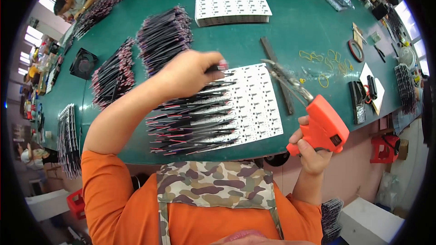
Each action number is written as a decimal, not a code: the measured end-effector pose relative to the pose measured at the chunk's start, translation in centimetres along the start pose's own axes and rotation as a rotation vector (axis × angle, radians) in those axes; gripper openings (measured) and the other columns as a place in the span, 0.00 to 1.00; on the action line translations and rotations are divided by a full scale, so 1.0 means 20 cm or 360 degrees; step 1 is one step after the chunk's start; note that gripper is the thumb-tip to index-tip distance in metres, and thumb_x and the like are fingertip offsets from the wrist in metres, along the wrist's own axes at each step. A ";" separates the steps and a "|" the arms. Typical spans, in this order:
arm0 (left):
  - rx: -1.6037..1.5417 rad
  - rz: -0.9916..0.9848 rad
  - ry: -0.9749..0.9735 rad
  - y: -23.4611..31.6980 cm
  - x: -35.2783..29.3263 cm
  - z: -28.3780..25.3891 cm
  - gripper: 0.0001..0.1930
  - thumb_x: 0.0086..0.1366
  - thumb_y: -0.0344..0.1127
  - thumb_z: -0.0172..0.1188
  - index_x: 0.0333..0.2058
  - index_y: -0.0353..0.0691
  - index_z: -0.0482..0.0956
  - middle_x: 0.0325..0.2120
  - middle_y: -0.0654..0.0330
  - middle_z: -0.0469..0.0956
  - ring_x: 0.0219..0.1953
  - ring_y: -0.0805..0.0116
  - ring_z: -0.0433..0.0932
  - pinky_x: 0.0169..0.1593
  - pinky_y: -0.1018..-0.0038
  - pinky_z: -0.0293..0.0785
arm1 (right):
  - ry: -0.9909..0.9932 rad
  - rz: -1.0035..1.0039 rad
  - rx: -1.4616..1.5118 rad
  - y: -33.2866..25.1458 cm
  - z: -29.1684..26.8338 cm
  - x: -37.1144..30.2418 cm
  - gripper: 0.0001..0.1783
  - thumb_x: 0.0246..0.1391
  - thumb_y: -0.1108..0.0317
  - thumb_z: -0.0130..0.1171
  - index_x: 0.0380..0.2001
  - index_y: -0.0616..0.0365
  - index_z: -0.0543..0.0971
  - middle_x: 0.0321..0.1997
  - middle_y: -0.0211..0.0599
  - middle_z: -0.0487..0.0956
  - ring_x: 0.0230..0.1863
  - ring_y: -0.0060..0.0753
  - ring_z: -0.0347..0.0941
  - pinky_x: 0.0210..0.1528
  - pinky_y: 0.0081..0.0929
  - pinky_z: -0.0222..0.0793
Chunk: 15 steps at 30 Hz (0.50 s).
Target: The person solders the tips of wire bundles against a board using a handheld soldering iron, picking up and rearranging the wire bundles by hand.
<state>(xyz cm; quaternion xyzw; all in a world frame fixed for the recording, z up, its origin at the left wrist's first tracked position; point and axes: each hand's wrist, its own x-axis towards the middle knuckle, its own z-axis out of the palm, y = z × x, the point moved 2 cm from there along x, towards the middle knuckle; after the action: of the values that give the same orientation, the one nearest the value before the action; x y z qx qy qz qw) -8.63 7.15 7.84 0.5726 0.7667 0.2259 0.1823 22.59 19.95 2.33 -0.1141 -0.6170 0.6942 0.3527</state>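
Note:
My right hand [311,152] is wrapped round the handle of a red soldering gun [327,120]. Its metal tip points up and left over the right edge of a white circuit board sheet [256,104]. Rows of black wires [195,122] with some red strands lie across the sheet's left part, their ends on the printed pads. My left hand [190,70] is closed above the sheet's upper left, pinching a short black wire [221,66] with a pinkish end; the fingers are slightly blurred.
Bundles of black wires [165,34] lie left of the sheet. A stack of white boards [231,2] sits farther back. A dark bar [279,77] lies right of the sheet, beside yellow rubber bands [323,80] and a tape roll [355,51]. A small black fan [83,63] stands at left.

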 end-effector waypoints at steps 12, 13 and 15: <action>0.0180 0.0272 -0.0361 -0.01 0.05 0.23 0.13 0.53 0.30 0.64 0.38 0.38 0.75 0.34 0.52 0.75 0.39 0.46 0.76 0.40 0.56 0.73 | 0.0070 0.0496 0.0002 0.04 -0.09 0.08 0.28 0.52 0.73 0.60 0.57 0.72 0.70 0.53 0.55 0.78 0.44 0.37 0.81 0.44 0.32 0.79; 0.0164 0.0338 -0.0321 -0.01 0.04 0.25 0.16 0.51 0.28 0.65 0.40 0.38 0.76 0.33 0.54 0.74 0.37 0.48 0.76 0.38 0.58 0.73 | 0.0075 0.0506 0.0005 0.04 -0.09 0.08 0.28 0.52 0.73 0.60 0.57 0.72 0.70 0.53 0.55 0.78 0.44 0.37 0.81 0.44 0.32 0.79; 0.0189 0.0427 -0.0313 -0.01 0.04 0.30 0.16 0.50 0.27 0.64 0.40 0.40 0.77 0.33 0.55 0.74 0.37 0.50 0.76 0.37 0.59 0.74 | 0.0013 0.0611 0.0012 0.05 -0.08 0.09 0.27 0.53 0.75 0.60 0.56 0.72 0.70 0.53 0.53 0.78 0.44 0.36 0.81 0.45 0.31 0.79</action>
<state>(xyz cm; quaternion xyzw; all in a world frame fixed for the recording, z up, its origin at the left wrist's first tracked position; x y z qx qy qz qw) -5.70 8.63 2.71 0.6989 0.6738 0.1455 0.1905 21.82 22.42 1.52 -0.2312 -0.5800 0.7505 0.2165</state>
